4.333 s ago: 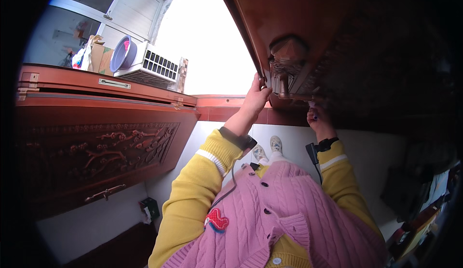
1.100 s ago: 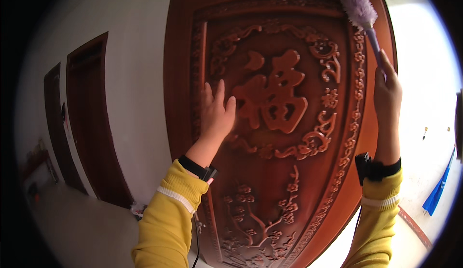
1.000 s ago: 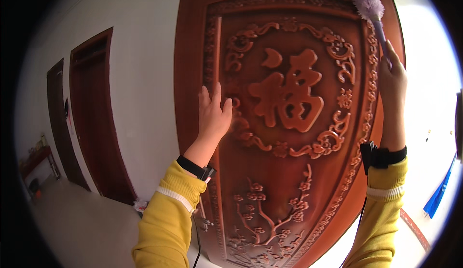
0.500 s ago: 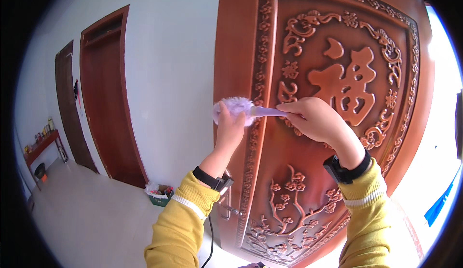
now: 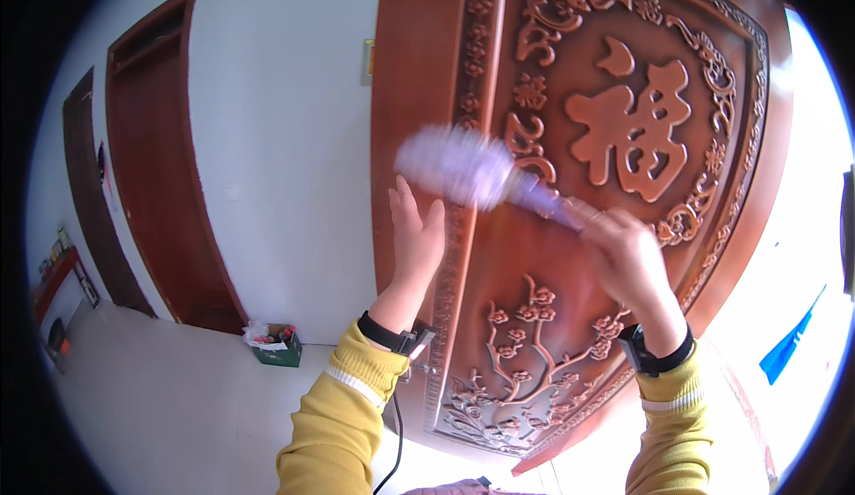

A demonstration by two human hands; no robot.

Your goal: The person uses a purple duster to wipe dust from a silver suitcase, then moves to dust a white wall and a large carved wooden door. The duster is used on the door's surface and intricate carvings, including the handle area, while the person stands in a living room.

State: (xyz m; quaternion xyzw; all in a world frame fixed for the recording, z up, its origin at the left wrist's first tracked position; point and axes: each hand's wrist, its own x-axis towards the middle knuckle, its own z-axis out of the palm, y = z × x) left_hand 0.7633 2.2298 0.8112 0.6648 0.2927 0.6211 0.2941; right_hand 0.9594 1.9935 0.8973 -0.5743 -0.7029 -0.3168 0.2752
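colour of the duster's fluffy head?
Pale purple: the duster's fluffy head shows best in the head view, though motion-blurred.

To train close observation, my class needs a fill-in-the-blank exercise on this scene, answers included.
The right hand grips the purple duster by its ____.
Of the duster's two ends, the ____ one is nearer the left hand.
The box left of the carved wooden door is ____.
Apart from a white band, each sleeve is ____.

Missing words: handle; fluffy; green; yellow.

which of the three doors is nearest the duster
The carved door, just behind the duster in the right hand. The middle door and leftmost door are plain and farther back along the white wall.
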